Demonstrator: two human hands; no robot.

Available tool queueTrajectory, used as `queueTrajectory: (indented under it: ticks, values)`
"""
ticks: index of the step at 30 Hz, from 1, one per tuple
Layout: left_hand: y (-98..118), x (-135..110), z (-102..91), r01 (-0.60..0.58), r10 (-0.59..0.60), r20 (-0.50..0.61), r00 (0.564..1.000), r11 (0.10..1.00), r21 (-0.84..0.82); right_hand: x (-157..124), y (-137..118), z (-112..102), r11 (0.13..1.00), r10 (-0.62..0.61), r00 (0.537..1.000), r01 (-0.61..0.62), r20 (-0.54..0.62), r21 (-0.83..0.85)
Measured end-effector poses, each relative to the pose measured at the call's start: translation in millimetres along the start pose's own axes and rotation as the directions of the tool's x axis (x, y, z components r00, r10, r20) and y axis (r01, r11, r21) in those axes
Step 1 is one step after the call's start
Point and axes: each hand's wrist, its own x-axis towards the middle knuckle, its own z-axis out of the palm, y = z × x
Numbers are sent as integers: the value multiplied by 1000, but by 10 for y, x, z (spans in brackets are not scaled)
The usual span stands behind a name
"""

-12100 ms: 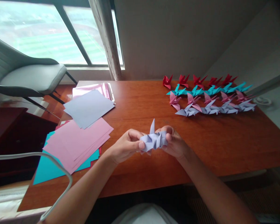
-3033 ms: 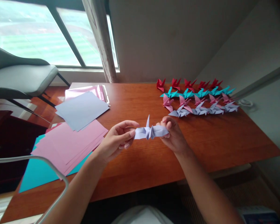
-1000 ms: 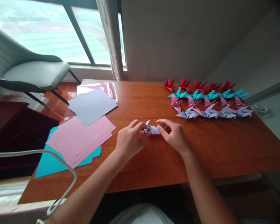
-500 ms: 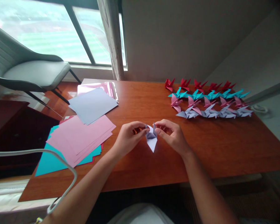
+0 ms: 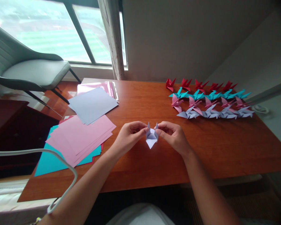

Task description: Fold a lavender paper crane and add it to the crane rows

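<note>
A pale lavender origami crane [image 5: 151,137] is held between my two hands over the middle of the wooden table [image 5: 140,172]. My left hand [image 5: 132,132] pinches its left side between thumb and fingers. On the opposite side, my right hand [image 5: 172,132] grips it the same way. Two narrow points stand up beside my fingertips, and a broad flap tilts down toward me. Part of the paper is covered by my fingers.
Rows of red cranes [image 5: 170,84], turquoise cranes [image 5: 196,94], pink cranes [image 5: 176,103] and lavender cranes [image 5: 210,113] stand at the back right. To the left lie lavender sheets [image 5: 93,104], pink sheets [image 5: 81,137] and turquoise sheets [image 5: 46,164]. A white cable-like arm [image 5: 67,167] curves by my left forearm.
The lavender crane has tilted between my hands: its front flap looks shorter, and both narrow points now stand more upright. My hands have barely shifted.
</note>
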Motion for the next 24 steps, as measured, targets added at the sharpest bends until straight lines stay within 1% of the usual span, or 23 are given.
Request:
queueTrajectory:
  ticks: [4, 10, 15, 19, 22, 24]
  values:
    - [-1, 0, -1, -7, 7, 0, 1000, 1000, -6, 0, -19, -6, 1000, 5, 1000, -5, 23, -22]
    - [-21, 5, -15, -35, 36, -17, 999, 998, 60, -7, -31, -18, 999, 7, 998, -4, 60, -35]
    - [-20, -1, -12, -52, 54, -22, 998, 995, 87, -19, -24, -27, 1000, 15, 1000, -16, 22, 23]
    - [-4, 2, -9, -36, 35, 4, 999, 999, 30, -21, -37, -33, 997, 14, 1000, -14, -3, 71]
    - [-1, 3, -3, -3, 3, 40, 999, 1000, -19, -22, -74, -41, 993, 34, 999, -36, 13, 117]
    - [-5, -2, 3, 26, -23, 65, 998, 999, -40, -25, -102, -49, 989, 40, 998, -46, 45, 141]
